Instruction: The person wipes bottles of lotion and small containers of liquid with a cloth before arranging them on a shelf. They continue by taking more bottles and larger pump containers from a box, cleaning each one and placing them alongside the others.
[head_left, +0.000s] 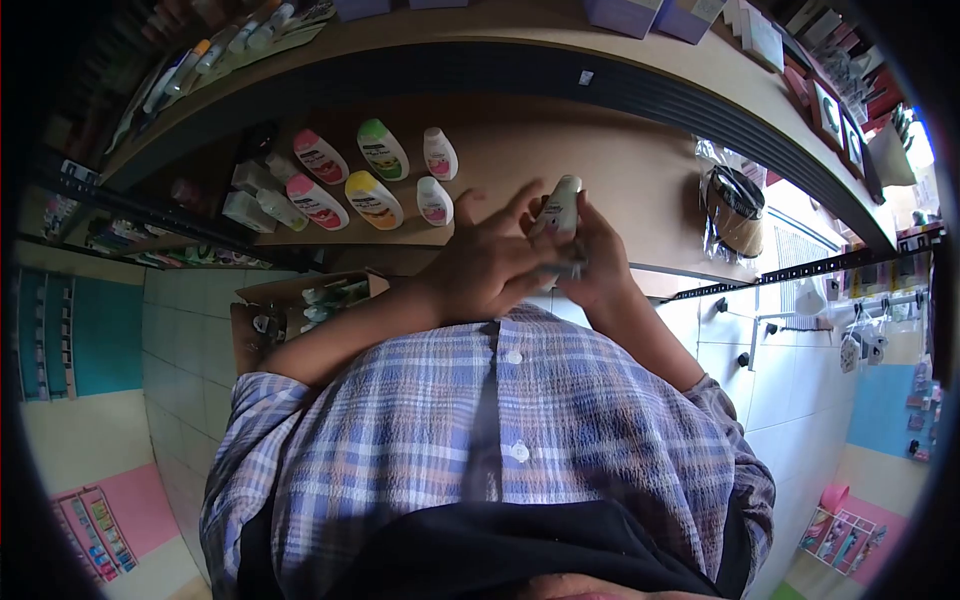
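Note:
A small pale bottle (560, 212) stands tilted in front of my chest, its cap end pointing away from me. My right hand (603, 255) is wrapped around it from the right side. Close against the bottle's left side is my left hand (488, 262), fingers spread and smeared by motion, some of them overlapping its lower part. On the shelf beyond, two rows of bottles are lined up: a white one with a pink label (434, 202) is nearest my left hand, beside a yellow-capped bottle (374, 200) and a green-capped bottle (383, 150).
The wooden shelf board (580, 130) runs across in front of me, under an upper shelf with a dark metal edge (480, 72). A plastic-wrapped brush-like item (735, 210) sits at the right end. Below left, an open cardboard box (270, 300) holds more bottles.

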